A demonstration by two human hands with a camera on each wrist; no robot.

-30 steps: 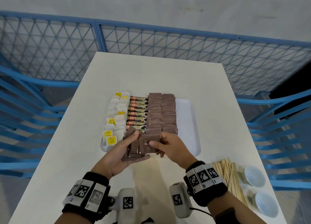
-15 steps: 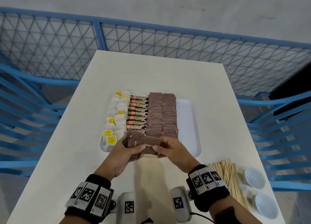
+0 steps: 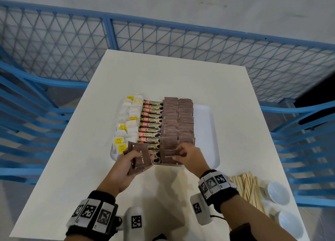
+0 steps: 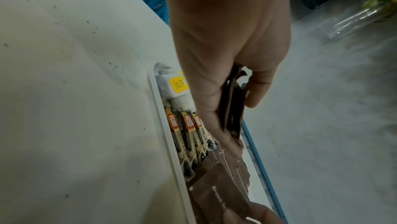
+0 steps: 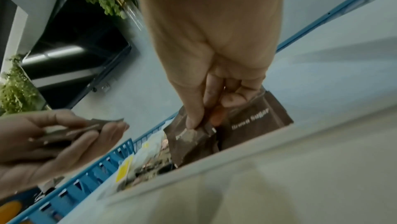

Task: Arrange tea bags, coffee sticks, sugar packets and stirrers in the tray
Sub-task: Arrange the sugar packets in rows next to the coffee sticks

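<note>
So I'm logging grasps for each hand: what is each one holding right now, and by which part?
Left hand grips a stack of brown sugar packets by its near end. Right hand pinches one brown sugar packet at its right edge.

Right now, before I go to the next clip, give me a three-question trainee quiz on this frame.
1. True or false: the wooden stirrers already lie in the tray.
2. Which of the hands holds the stack of sugar packets? A) left hand B) right hand
3. Fill in: the coffee sticks lie between the tea bags and the ____ packets.

Key: 1 false; 2 A; 3 sugar.
</note>
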